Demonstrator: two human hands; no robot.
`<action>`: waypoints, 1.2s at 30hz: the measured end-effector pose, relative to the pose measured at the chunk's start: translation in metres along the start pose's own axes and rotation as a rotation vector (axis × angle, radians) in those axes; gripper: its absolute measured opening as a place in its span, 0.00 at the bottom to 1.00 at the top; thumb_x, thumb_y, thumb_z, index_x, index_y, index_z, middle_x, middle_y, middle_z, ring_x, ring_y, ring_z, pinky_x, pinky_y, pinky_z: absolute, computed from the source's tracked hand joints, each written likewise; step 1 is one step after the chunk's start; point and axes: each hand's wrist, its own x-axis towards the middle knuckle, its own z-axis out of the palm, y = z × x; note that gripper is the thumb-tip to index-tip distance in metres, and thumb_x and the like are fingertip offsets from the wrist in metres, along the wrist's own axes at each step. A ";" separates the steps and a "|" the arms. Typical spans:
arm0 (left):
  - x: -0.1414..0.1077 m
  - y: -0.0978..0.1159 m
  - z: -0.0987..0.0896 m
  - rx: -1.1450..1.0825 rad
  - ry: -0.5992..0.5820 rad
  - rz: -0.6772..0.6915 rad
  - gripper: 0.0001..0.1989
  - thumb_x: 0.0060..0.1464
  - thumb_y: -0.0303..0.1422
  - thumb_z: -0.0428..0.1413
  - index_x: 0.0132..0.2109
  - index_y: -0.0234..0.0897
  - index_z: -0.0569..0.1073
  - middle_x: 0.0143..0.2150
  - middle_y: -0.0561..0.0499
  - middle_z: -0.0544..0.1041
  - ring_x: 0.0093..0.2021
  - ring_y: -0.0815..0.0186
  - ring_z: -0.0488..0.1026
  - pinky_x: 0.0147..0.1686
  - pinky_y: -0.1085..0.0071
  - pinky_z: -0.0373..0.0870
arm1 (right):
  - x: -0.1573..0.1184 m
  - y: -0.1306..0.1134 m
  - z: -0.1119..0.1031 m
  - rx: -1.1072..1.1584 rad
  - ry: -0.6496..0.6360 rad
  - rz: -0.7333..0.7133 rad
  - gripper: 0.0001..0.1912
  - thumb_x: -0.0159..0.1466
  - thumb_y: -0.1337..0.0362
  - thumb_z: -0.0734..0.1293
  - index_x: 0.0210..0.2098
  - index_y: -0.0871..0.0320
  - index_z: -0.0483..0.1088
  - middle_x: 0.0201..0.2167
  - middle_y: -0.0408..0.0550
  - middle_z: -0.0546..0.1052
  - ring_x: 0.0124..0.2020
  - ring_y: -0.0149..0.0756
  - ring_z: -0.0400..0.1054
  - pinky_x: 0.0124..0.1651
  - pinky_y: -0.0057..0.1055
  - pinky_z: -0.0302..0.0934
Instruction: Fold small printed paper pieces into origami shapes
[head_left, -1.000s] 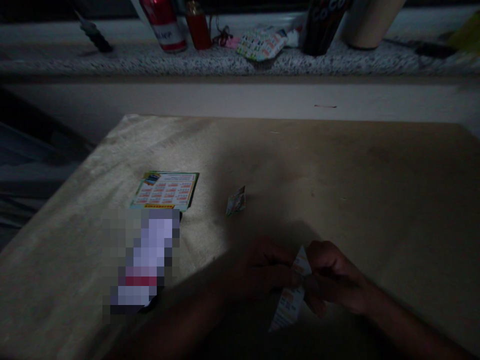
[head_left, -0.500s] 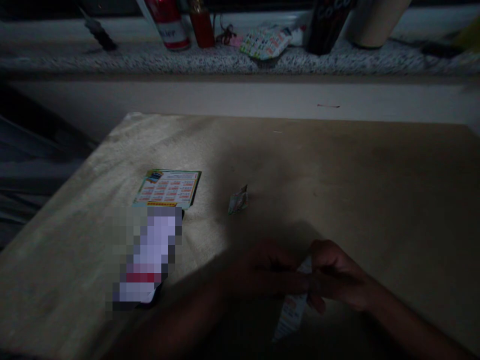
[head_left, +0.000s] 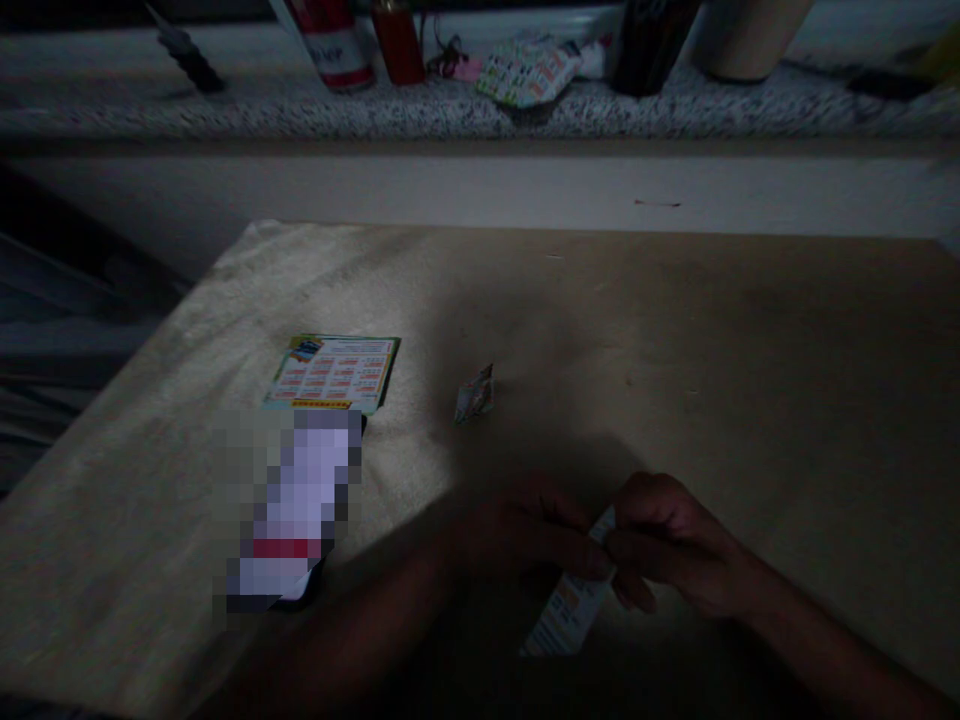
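Near the bottom of the head view, a folded strip of printed paper [head_left: 571, 612] slants down to the left, pinched between both hands. My left hand [head_left: 536, 535] grips it from the left, the thumb lying across its upper part. Closed on its upper right edge is my right hand [head_left: 671, 540], its fingertips meeting those of my left hand. Beyond the hands, a small folded paper piece [head_left: 475, 394] rests on the table. Shadow hides part of my left fingers.
A printed card [head_left: 334, 372] lies on the table cover [head_left: 750, 350] at the left, with a phone [head_left: 300, 505], its screen blurred, just below it. Along the granite sill [head_left: 420, 115] stand a red can [head_left: 330, 50], a small red bottle [head_left: 401, 45], a crumpled printed packet [head_left: 529, 72] and a dark can [head_left: 651, 50].
The lower end of the paper strip has swung left and shows a wider face. Both hands keep their hold, with the fingers slightly shifted. The whole view has moved a little.
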 end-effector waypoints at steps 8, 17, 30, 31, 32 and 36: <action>-0.002 -0.001 -0.001 -0.093 -0.023 -0.008 0.18 0.45 0.40 0.67 0.36 0.27 0.84 0.19 0.54 0.72 0.14 0.77 0.59 0.15 0.75 0.49 | 0.005 -0.001 0.004 0.219 -0.017 0.028 0.19 0.68 0.55 0.68 0.30 0.65 0.76 0.17 0.44 0.72 0.16 0.25 0.63 0.21 0.21 0.56; 0.005 -0.005 0.001 -0.154 0.045 -0.010 0.17 0.39 0.41 0.70 0.24 0.30 0.78 0.17 0.54 0.71 0.14 0.76 0.60 0.15 0.76 0.49 | 0.004 0.008 0.009 0.366 0.083 0.124 0.23 0.66 0.52 0.68 0.24 0.64 0.73 0.10 0.42 0.68 0.11 0.26 0.60 0.16 0.22 0.53; 0.004 -0.007 -0.002 -0.035 0.053 0.016 0.21 0.42 0.47 0.70 0.27 0.30 0.79 0.20 0.55 0.72 0.18 0.75 0.61 0.19 0.76 0.55 | 0.008 0.007 0.015 0.330 0.175 0.068 0.26 0.68 0.51 0.67 0.19 0.62 0.68 0.09 0.38 0.64 0.10 0.23 0.57 0.16 0.21 0.53; 0.005 -0.008 -0.002 -0.037 0.051 0.022 0.21 0.43 0.47 0.70 0.27 0.30 0.79 0.20 0.55 0.72 0.17 0.76 0.61 0.19 0.76 0.55 | 0.008 0.007 0.015 0.343 0.172 0.070 0.27 0.68 0.50 0.66 0.19 0.61 0.67 0.08 0.37 0.62 0.10 0.23 0.56 0.15 0.21 0.53; 0.006 -0.009 -0.003 -0.042 0.055 0.037 0.21 0.44 0.47 0.69 0.28 0.30 0.79 0.20 0.54 0.73 0.17 0.76 0.60 0.19 0.76 0.54 | 0.008 0.007 0.014 0.359 0.171 0.072 0.27 0.68 0.49 0.66 0.19 0.60 0.66 0.08 0.36 0.61 0.10 0.24 0.56 0.15 0.21 0.54; 0.010 -0.011 -0.002 -0.064 0.073 0.167 0.22 0.49 0.48 0.66 0.29 0.30 0.78 0.24 0.49 0.77 0.20 0.73 0.67 0.25 0.74 0.64 | 0.013 0.005 0.011 0.424 0.201 0.062 0.25 0.67 0.46 0.66 0.22 0.59 0.65 0.11 0.35 0.61 0.11 0.26 0.58 0.19 0.26 0.64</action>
